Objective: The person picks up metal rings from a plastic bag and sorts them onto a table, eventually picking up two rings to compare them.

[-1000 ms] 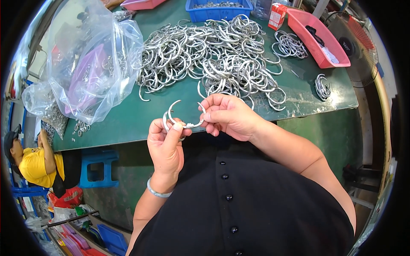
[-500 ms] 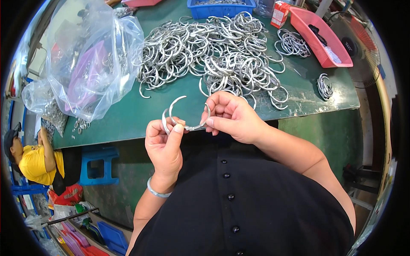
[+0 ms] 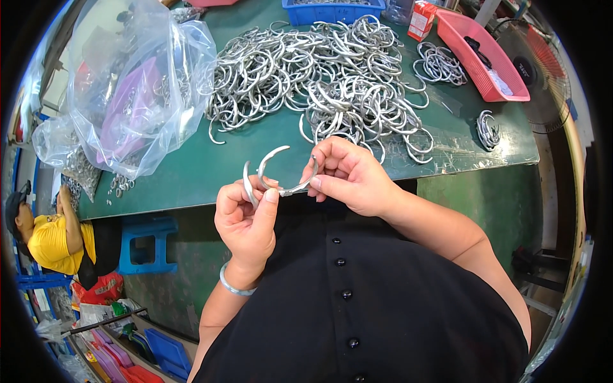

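Note:
My left hand (image 3: 246, 220) is closed in a pinch, thumb against fingers, on a silvery C-shaped metal ring (image 3: 274, 151). A second curved metal piece (image 3: 248, 180) stands up between the fingers of the same hand. My right hand (image 3: 354, 175) pinches another curved metal piece (image 3: 299, 189), whose near end meets the ring at my left thumb tip. Whether the two are joined there, I cannot tell. Both hands are just off the table's front edge. Beyond them on the green table (image 3: 175, 185) lies a big heap of similar metal rings (image 3: 306, 70).
Clear plastic bags (image 3: 172, 137) of small parts sit at the left. Smaller ring piles (image 3: 488, 131) lie at the right, near a pink basket (image 3: 476, 64) and a fan (image 3: 536, 70). A blue tray (image 3: 332, 14) stands behind. A person in yellow (image 3: 57, 239) works at far left, beside a blue stool (image 3: 147, 246).
The ring and the curved piece in my left hand have tilted slightly and shifted a little right. Both hands keep their grips, nearly in the same place.

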A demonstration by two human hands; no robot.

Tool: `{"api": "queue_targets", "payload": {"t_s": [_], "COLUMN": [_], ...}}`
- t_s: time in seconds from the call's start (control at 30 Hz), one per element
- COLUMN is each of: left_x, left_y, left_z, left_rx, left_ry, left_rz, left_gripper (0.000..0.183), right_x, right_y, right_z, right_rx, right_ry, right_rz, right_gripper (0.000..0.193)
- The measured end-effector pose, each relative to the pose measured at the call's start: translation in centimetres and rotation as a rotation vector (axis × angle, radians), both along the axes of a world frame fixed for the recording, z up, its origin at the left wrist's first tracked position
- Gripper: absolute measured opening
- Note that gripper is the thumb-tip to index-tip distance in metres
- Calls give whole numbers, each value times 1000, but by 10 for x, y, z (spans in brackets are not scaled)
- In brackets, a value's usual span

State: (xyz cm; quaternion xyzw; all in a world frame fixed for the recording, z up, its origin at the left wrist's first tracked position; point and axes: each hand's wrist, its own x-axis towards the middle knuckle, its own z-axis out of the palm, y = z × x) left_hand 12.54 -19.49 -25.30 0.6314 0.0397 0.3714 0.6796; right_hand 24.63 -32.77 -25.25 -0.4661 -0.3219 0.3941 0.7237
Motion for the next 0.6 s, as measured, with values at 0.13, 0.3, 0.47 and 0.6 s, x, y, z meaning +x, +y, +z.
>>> {"api": "queue_targets", "payload": {"t_s": [0.13,0.3,0.47,0.6], "left_x": [0,-5,-2,-2], "left_y": [-1,-5,-2,-3], "left_z": [3,4,3,3], "left_rx": [84,121,32,15], "left_ry": [-2,9,22,34], "left_rz": [6,15,-1,3], "left_gripper": [20,21,21,21], "right_x": [0,-3,-2,-1], "right_y": [1,-1,2,2], "right_z": [-1,0,3,0], "right_rx": [-5,-49,-92,-104], "right_ry": [45,118,178,178], "right_rz": [4,32,38,58], "right_gripper": [13,19,24,27]}}
